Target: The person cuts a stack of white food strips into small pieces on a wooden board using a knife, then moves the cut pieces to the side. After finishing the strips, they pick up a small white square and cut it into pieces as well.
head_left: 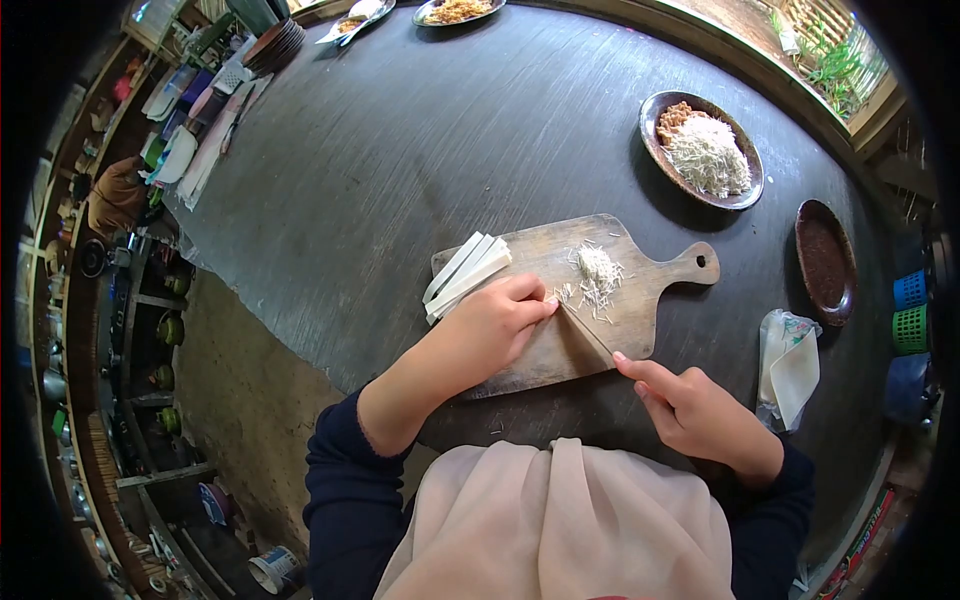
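My right hand (690,405) is closed around the handle of a knife (589,332), its blade angled over the wooden cutting board (545,375). The fingers of my left hand (500,325) are bent together at the knife's tip, pinching a white strip of food (552,299) whose end just shows. Most of that strip is hidden under the hand. Beyond my left wrist, several long white strips (468,272) lie side by side at the board's left edge. A small heap of finely cut white slivers (598,275) sits past the blade, with loose bits around it.
A brown oval plate (652,150) bears more white shreds and orange-brown pieces. Right of the board are an empty dark oval dish (826,262) and a plastic bag with a white slab (790,372). Plates of food (458,10) stand at the far edge; shelves line the left.
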### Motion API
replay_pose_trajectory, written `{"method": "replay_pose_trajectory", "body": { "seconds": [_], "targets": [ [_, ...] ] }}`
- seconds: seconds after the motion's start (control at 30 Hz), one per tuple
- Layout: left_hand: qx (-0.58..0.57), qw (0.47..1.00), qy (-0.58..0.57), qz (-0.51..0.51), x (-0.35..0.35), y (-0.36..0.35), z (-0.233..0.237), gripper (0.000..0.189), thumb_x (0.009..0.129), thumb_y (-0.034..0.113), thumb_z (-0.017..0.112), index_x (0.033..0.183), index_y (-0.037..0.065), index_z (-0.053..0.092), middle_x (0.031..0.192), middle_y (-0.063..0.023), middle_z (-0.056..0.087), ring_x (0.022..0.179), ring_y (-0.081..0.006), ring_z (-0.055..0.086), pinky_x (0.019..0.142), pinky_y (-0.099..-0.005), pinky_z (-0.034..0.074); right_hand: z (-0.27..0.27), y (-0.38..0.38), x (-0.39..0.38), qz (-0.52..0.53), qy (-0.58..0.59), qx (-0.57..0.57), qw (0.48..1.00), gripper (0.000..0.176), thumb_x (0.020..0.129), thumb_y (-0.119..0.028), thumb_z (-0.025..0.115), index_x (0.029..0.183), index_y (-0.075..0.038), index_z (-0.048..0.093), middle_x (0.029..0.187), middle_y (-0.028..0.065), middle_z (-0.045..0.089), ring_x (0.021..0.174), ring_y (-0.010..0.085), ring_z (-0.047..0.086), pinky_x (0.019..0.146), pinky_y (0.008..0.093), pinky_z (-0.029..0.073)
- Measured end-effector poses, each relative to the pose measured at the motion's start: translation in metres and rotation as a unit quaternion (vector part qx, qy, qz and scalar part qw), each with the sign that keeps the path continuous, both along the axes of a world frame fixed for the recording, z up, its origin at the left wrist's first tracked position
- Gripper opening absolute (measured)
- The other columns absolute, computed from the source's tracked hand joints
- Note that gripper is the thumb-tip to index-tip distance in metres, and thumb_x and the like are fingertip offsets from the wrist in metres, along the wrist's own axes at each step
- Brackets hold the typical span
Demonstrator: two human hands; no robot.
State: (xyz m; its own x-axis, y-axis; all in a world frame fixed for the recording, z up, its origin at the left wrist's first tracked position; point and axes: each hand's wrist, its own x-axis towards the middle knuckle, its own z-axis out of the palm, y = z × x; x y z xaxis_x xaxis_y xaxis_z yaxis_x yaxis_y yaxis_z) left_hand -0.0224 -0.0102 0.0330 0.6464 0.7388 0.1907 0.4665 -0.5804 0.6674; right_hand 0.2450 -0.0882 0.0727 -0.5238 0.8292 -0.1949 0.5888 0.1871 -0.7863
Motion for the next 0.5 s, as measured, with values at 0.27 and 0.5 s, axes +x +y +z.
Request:
{"method": "replay_pose_trajectory", "body": {
  "seconds": [0.27, 0.5],
  "targets": [
    [-0.011, 1.0, 0.004, 0.002, 0.0, 0.0, 0.002, 0.02, 0.087, -0.002, 0.062, 0.105, 0.0, 0.07, 0.1, -0.01, 0.065, 0.087, -0.0266, 0.064, 0.078, -0.0344, 0.052, 0.0, -0.002, 0.001, 0.009, -0.01, 0.001, 1.0, 0.039, 0.093, -0.003, 0.054, 0.132, -0.008, 0.052, 0.054, 0.0188, 0.051, 0.045, 0.0362, 0.054, 0.046, 0.0425, 0.042],
    [-0.01, 1.0, 0.0, 0.004, 0.0, 0.0, 0.0, 0.017, 0.087, -0.002, 0.062, 0.103, -0.001, 0.07, 0.1, -0.0101, 0.064, 0.087, -0.0267, 0.064, 0.077, -0.0345, 0.051, -0.024, -0.001, -0.004, -0.045, 0.083, -0.048, 0.994, 0.04, 0.095, -0.001, 0.052, 0.135, -0.006, 0.049, 0.054, 0.017, 0.049, 0.045, 0.0325, 0.054, 0.047, 0.0368, 0.041]
  ]
}}
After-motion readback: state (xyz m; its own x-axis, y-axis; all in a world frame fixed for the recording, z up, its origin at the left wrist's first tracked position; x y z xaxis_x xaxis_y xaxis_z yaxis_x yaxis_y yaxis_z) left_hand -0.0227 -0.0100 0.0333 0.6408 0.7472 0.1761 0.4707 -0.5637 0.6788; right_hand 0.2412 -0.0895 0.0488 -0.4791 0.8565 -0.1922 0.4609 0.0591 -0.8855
